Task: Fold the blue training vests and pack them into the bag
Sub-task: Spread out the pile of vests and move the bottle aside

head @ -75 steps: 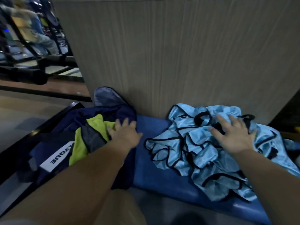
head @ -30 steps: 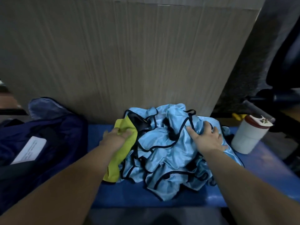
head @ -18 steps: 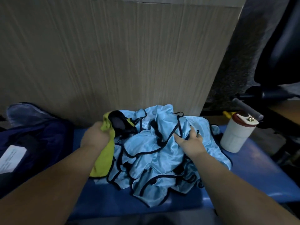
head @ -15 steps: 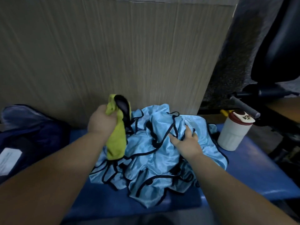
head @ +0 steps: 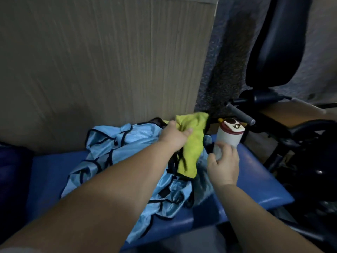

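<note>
A crumpled heap of light blue vests (head: 116, 152) with black trim lies on the blue padded bench (head: 255, 172). My left hand (head: 175, 136) grips a yellow-green vest (head: 193, 145) and holds it above the right side of the heap. My right hand (head: 223, 163) is at the lower part of a white bottle (head: 228, 137) with a dark red lid, its fingers curled against it. The dark blue bag (head: 11, 172) shows only as a sliver at the left edge.
A beige ribbed panel (head: 109, 61) stands right behind the bench. To the right are a black padded machine part (head: 284, 42), a grey handle bar (head: 240, 115) and black frame tubes (head: 300, 139). The bench's right end stops just past the bottle.
My left hand lifted the yellow-green vest and carried it right across the blue heap. My right hand left the blue vests and moved to the white bottle. The view swung right.
</note>
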`<action>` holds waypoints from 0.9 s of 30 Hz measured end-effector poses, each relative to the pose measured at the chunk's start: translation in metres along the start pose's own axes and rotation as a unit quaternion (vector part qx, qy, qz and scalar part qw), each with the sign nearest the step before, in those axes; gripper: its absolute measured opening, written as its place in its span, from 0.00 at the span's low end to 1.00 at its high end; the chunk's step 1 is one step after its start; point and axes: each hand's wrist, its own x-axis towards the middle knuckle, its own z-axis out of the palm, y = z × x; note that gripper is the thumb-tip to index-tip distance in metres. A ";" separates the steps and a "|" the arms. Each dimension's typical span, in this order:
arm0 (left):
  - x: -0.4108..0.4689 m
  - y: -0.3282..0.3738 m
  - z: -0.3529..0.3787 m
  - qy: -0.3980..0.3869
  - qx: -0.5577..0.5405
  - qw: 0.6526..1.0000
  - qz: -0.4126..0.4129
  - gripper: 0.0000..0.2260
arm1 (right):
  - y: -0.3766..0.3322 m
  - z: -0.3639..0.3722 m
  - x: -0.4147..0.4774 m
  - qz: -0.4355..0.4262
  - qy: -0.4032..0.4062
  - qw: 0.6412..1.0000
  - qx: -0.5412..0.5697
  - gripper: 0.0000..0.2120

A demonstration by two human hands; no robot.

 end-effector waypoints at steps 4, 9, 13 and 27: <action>-0.002 -0.001 0.012 -0.093 -0.057 0.992 0.056 0.34 | 0.016 -0.021 0.022 -0.015 0.093 0.995 -0.028 0.20; -0.012 -0.002 -0.015 0.124 0.056 0.977 0.161 0.19 | 0.016 -0.037 0.059 0.002 0.064 0.990 -0.123 0.29; -0.005 -0.036 -0.052 0.161 0.263 0.951 -0.002 0.28 | 0.014 -0.036 0.084 0.007 -0.062 0.990 -0.129 0.34; 0.005 -0.068 -0.004 0.003 0.086 0.986 -0.144 0.61 | 0.031 -0.020 0.113 0.022 -0.055 0.998 -0.031 0.33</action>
